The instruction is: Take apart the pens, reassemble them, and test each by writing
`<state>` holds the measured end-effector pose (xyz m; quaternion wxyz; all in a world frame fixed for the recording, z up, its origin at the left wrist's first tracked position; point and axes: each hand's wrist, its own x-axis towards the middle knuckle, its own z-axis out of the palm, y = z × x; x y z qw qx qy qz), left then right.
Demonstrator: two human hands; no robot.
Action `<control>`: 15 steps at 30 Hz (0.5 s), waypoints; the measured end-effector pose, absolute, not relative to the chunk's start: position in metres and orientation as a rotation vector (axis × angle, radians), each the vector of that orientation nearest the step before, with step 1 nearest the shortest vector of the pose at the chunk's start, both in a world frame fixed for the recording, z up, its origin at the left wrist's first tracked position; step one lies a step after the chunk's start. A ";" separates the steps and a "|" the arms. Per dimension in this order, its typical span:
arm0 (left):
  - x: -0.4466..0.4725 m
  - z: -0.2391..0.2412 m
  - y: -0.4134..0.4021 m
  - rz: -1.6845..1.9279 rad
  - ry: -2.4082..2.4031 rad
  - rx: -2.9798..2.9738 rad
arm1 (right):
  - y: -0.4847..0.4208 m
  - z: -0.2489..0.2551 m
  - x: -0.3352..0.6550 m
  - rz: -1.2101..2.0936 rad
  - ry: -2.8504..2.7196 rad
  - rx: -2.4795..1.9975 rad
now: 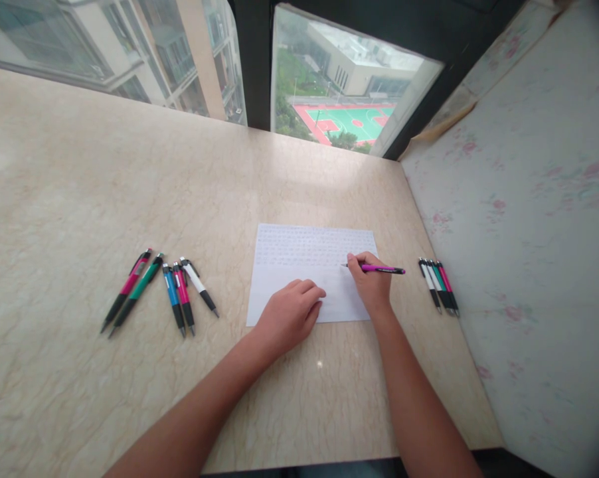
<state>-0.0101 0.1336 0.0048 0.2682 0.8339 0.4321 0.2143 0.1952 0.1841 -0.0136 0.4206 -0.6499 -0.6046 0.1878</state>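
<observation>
A white sheet of paper (279,285) lies on the marble-look surface, its upper part covered with several rows of small handwriting. My right hand (372,282) rests at the sheet's right side, fingers closed around a purple and black ballpoint pen (379,268). The pen's tip is at the right end of the lowest written row; whether it touches the paper I cannot tell. Flat on the lower middle of the sheet lies my left hand (294,305), fingers loosely bent and holding nothing.
Left of the paper lie a large pink pen (129,285), a large green pen (139,292) and smaller blue (172,295), pink (182,295) and white (198,282) pens. Several more pens (439,285) lie near the floral wall (528,232). Windows (349,86) stand behind.
</observation>
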 end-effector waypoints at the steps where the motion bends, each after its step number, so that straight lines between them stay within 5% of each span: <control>1: -0.010 0.005 0.134 0.578 1.165 2.249 | 0.185 -0.014 0.195 0.473 -1.510 -1.633; 15: -0.010 0.003 0.133 0.581 1.157 2.241 | 0.185 -0.015 0.194 0.486 -1.493 -1.638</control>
